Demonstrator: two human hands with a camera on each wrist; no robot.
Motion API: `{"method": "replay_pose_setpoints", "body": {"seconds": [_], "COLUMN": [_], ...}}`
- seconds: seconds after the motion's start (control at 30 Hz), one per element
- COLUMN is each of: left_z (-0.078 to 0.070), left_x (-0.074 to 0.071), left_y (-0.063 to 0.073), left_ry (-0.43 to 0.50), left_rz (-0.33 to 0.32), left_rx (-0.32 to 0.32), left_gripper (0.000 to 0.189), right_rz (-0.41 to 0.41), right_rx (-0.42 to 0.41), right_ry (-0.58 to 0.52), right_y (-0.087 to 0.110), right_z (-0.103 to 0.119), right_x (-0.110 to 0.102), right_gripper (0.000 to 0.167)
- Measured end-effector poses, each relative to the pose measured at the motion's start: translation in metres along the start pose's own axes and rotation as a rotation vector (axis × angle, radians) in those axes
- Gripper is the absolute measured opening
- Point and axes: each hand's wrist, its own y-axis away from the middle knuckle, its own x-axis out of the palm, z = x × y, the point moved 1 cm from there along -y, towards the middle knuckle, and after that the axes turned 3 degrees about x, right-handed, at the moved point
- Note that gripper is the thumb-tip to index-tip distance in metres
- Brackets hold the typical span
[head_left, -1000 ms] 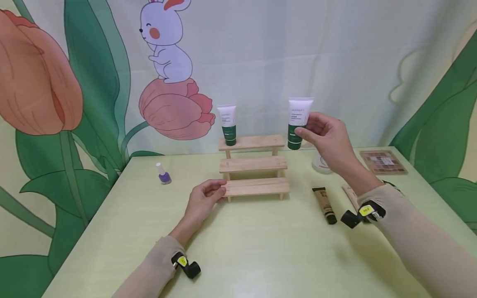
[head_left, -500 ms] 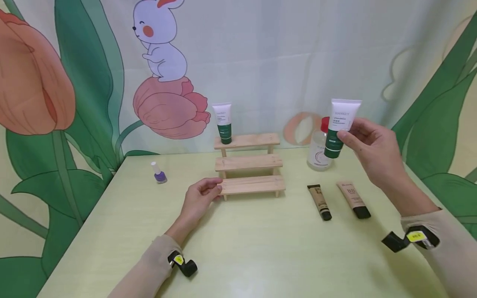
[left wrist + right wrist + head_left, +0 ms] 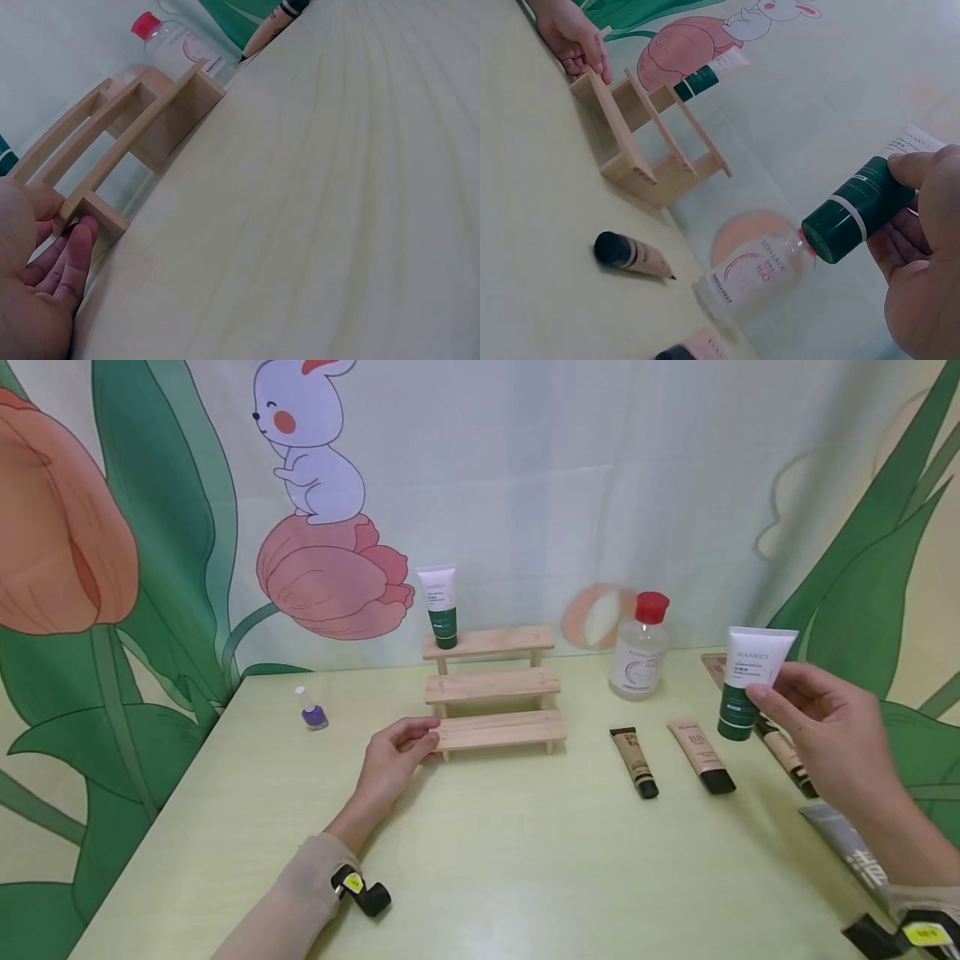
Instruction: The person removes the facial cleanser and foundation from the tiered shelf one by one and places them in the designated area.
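Note:
My right hand (image 3: 840, 735) pinches a green-and-white squeeze tube (image 3: 756, 664) between thumb and fingers, cap down, above the right part of the table. In the right wrist view, the tube's green cap end (image 3: 840, 225) faces the camera. My left hand (image 3: 393, 756) grips the left end of the lowest step of a three-step wooden rack (image 3: 498, 731). Its thumb lies on top and fingertips tuck under that step, as the left wrist view shows of the rack (image 3: 135, 135). A matching tube (image 3: 441, 608) stands cap down on the left of the top step.
Right of the rack stands a clear bottle (image 3: 637, 660) with a red cap. A small brown tube (image 3: 635, 762), a BB cream tube (image 3: 702, 756) and a grey tube (image 3: 847, 852) lie nearby. Purple nail polish (image 3: 312, 710) stands at left. A printed curtain (image 3: 487, 485) hangs behind.
My right hand has carried the squeeze tube away from the rack, rightward and lower, uncovering the red-capped bottle. My left hand keeps its grip on the rack. The head view has shifted slightly right.

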Motion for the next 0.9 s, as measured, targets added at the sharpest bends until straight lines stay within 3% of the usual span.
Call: {"method": "replay_pose_setpoints", "body": {"seconds": [0.17, 0.37, 0.63, 0.9], "left_z": [0.000, -0.002, 0.000, 0.001], "left_x": [-0.001, -0.001, -0.001, 0.000], "left_y": [0.000, 0.000, -0.001, -0.001], "left_ry": [0.002, -0.012, -0.014, -0.013], "left_rz": [0.000, -0.009, 0.001, -0.002], "left_rx": [0.001, -0.005, -0.008, -0.009], "left_gripper": [0.024, 0.024, 0.025, 0.024], "right_rz": [0.002, 0.006, -0.003, 0.060], "right_rx": [0.016, 0.090, 0.194, 0.351], "right_ry": [-0.017, -0.017, 0.101, 0.223], "right_y": [0.020, 0.049, 0.086, 0.099], "right_z": [-0.015, -0.036, -0.062, -0.072], "right_x": [-0.009, -0.015, -0.011, -0.006], "right_gripper": [0.034, 0.036, 0.039, 0.060]}}
